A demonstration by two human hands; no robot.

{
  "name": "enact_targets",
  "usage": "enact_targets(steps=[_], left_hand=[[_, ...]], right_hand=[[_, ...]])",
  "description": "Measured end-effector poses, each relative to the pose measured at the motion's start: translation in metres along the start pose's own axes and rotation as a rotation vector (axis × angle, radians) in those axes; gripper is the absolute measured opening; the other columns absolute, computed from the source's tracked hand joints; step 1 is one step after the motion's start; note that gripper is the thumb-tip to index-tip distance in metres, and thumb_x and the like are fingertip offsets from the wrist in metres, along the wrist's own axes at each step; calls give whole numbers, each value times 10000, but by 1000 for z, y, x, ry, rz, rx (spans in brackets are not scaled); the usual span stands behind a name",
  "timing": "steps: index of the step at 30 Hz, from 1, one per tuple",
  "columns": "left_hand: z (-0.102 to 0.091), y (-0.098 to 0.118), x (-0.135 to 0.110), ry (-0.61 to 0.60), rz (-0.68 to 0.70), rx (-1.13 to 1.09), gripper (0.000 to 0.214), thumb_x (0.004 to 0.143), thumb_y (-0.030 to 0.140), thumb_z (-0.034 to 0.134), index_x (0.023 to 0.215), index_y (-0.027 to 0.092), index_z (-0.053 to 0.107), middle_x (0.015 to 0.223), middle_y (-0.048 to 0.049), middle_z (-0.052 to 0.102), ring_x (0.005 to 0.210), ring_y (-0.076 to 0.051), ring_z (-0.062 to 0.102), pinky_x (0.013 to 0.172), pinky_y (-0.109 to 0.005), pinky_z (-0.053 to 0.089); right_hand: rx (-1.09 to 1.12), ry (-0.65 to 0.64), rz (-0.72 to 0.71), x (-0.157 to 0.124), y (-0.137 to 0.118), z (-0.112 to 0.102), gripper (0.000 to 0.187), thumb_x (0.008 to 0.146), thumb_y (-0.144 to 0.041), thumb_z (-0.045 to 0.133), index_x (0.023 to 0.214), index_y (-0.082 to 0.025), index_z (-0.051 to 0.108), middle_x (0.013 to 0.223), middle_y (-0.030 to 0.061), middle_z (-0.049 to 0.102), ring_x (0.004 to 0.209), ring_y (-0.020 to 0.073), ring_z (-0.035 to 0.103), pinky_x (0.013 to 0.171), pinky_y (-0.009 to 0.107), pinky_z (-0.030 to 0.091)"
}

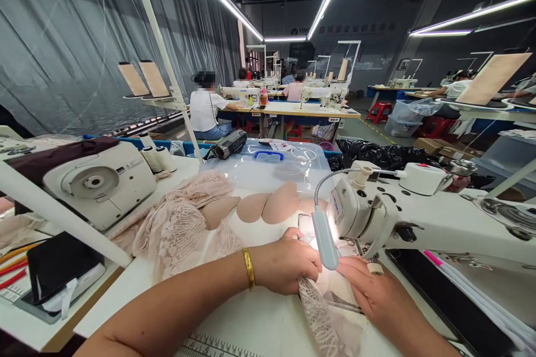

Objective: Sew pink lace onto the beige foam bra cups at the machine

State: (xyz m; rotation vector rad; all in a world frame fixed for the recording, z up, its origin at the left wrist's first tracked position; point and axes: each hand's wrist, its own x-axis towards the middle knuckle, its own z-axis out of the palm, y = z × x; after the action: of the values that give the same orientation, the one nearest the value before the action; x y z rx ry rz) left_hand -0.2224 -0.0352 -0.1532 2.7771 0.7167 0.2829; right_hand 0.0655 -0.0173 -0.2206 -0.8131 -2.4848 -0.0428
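Note:
My left hand, with a gold bangle at the wrist, is closed on pale pink lace fabric that hangs down towards me. Close by on the right, my right hand lies with its fingers stretched out over the fabric, a pale band around one finger. Both hands are beside the head of a white sewing machine. A grey lamp on a bendy neck lights the spot and covers the needle area and some fingertips. More lace is heaped left of my arm, next to beige moulded cups.
A clear plastic box lid with a blue handle lies behind the work. Another sewing machine stands at left, near a black tablet-like object. Thread cones sit on stands. A person in white sits further back.

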Motion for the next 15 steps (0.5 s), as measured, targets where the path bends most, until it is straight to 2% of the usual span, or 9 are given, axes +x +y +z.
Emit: enact_targets(steps=[4,9,12,15], left_hand=[[1,2,-1,37,63,73,194,765,12,651,719,175,557,1116,38,790,970,-173,677,1013,-436,293],[5,2,-2,62,92,178,209,726,14,605,675,184,496,822,39,741,814,-161,632,1046,-465,261],[5,-1,-1,61,79,235,222,701,1,590,652,183,473,725,45,677,742,-162,589,1010,-474,272],[4,-5,2,59,64,265,204,698,8,597,664,187,506,720,33,656,731,-175,564,955,-476,286]], right_hand=[[36,-11,-74,4,-8,-8,342,998,-135,486,1155,-316,729,1024,34,820,862,228,759,824,351,618],[138,-3,-137,12,-30,-21,338,1001,-63,433,1102,-269,680,1067,31,813,820,177,727,923,364,563],[191,-47,-207,18,-38,-30,333,995,-56,441,1114,-260,675,994,23,797,774,173,680,782,318,552],[210,-95,-242,23,-42,-35,296,1003,-80,461,1076,-257,686,893,26,763,739,192,633,641,300,503]])
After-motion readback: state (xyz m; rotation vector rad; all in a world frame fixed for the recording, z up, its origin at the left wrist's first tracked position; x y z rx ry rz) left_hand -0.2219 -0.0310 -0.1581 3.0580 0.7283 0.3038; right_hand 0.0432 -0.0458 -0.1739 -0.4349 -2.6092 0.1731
